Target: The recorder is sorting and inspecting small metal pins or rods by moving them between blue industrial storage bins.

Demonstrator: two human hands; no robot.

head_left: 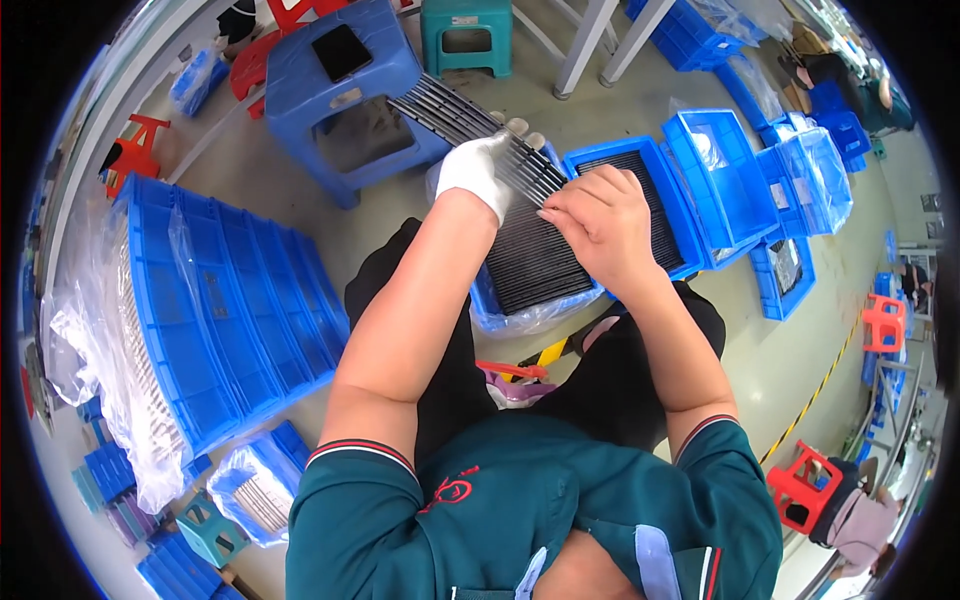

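A flat row of slim dark rods [440, 108] slants from the blue stool down toward the right, held up above a crate. My left hand [472, 173], in a white glove, is wrapped round the row from beneath, its fingertips showing past the far side. At the near right end, my bare right hand [606, 222] has its thumb and fingers closed on the rod tips. Below both hands, a plastic-lined blue crate [585, 302] is filled with layers of similar dark rods [535, 265]. Just right of it, another blue crate [683, 215] holds more such rods, partly hidden by my right hand.
A blue stool [385, 50] with a black phone [341, 52] stands ahead, beside a green stool [466, 35]. Stacked blue crates [230, 310] rise at left, wrapped in plastic. More blue crates [720, 175] stand at right. Yellow-black tape [815, 395] crosses the floor; other people are farther right.
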